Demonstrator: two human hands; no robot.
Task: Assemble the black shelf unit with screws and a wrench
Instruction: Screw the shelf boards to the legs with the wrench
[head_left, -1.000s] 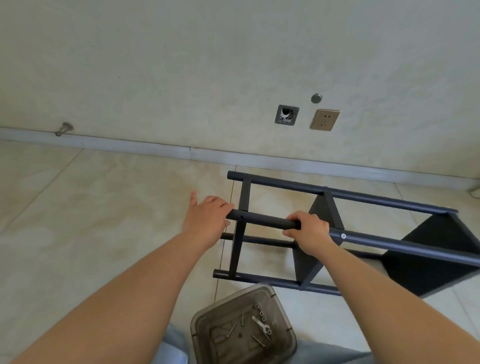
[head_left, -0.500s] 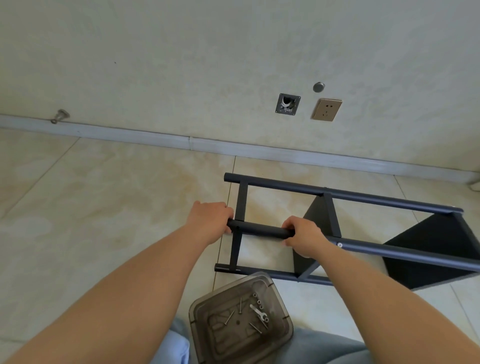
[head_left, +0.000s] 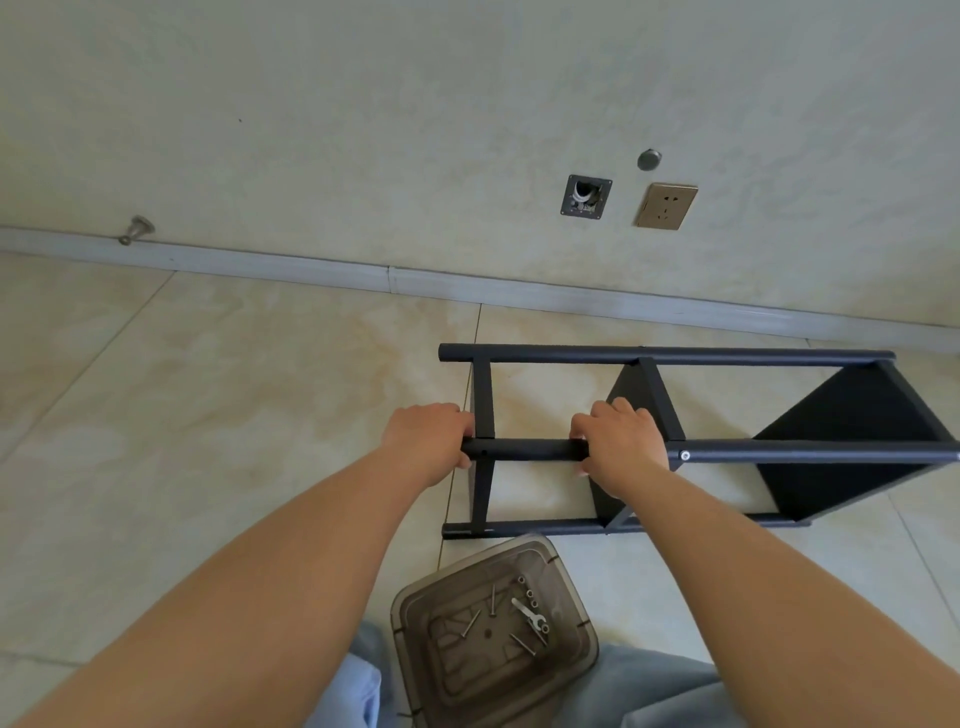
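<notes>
The black shelf unit (head_left: 727, 356) lies on its side on the tiled floor, its tube legs running left to right. My left hand (head_left: 428, 441) grips the left end of the near upper tube (head_left: 530, 449). My right hand (head_left: 621, 441) grips the same tube a little further right, beside a silver screw head (head_left: 685, 455). Two black shelf panels (head_left: 852, 441) sit between the tubes on the right. A small silver wrench (head_left: 529, 613) and several screws (head_left: 522, 644) lie in a smoky clear plastic tray (head_left: 415, 608) in front of me.
The wall and its grey baseboard (head_left: 389, 280) run just behind the shelf. A wall socket (head_left: 666, 206), an open wall box (head_left: 586, 196) and a doorstop (head_left: 136, 230) are on it. My knees in light jeans (head_left: 665, 696) flank the tray.
The shelf frame has been turned level and lowered, its tubes now horizontal. My left hand, open at first, has closed round the tube's end. My right hand kept its grip.
</notes>
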